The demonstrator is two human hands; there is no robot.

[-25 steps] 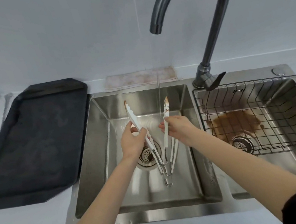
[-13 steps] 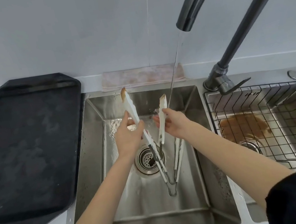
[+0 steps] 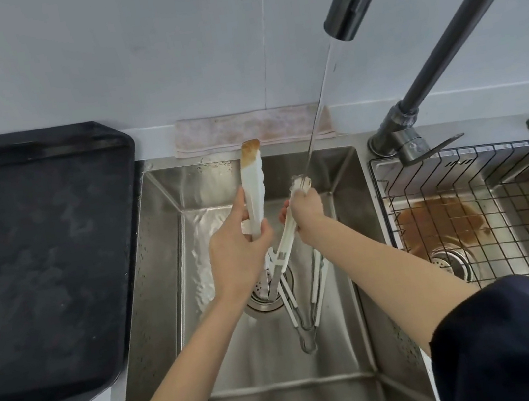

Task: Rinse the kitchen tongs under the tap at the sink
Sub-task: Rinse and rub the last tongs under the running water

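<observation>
1. Kitchen tongs (image 3: 286, 249) were held spread in a V over the left sink basin (image 3: 174, 249), hinge loop low toward the person and both white tips pointing away toward the back wall.
2. The left hand (image 3: 239, 256) had its fingers and thumb curled round the left arm of the tongs, whose brown-stained tip (image 3: 249, 149) stood clear of the water, well to the left of the stream.
3. The right hand (image 3: 304, 208) pinched the right arm just below its tip, and the water stream (image 3: 316, 119) from the tap spout (image 3: 345, 21) struck that tip directly (splash blurred its surface, so how clean it was could not be told).
4. Judged from this, the stained tip was the part left to rinse; it lay to the left of the stream, so the tongs would need to shift rightward, the left hand being the one that carried that arm.
5. Room looked ample: the basin walls stood well apart from both tips, the drain strainer (image 3: 263, 290) lay beneath the arms, and the wire rack (image 3: 464, 203) in the right basin was out of the way.
</observation>
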